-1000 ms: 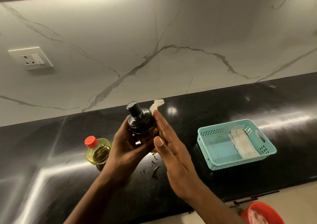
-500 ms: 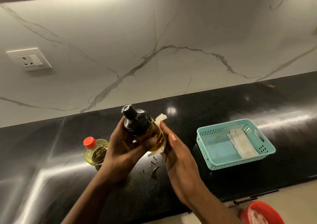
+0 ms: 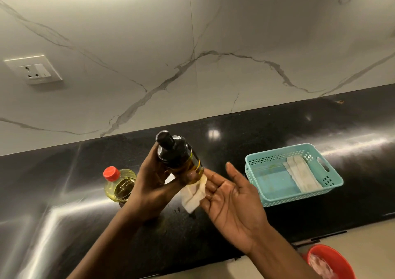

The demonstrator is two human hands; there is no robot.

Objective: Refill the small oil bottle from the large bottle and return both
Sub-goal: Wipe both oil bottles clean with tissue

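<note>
Left hand (image 3: pixel 149 184) grips the small bottle (image 3: pixel 177 157), tilted, its cap pointing up-left. Right hand (image 3: pixel 233 197), fingers straight, touches paper (image 3: pixel 193 193) below the bottle's base. Large bottle (image 3: pixel 119 184) stands left of the hands, basket (image 3: pixel 252 169) right.

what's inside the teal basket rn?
Folded whitish strips, cloth or paper, lie along the right side of the teal basket. The rest of its floor shows bare, with faint stains. Anything under the strips is covered.
</note>
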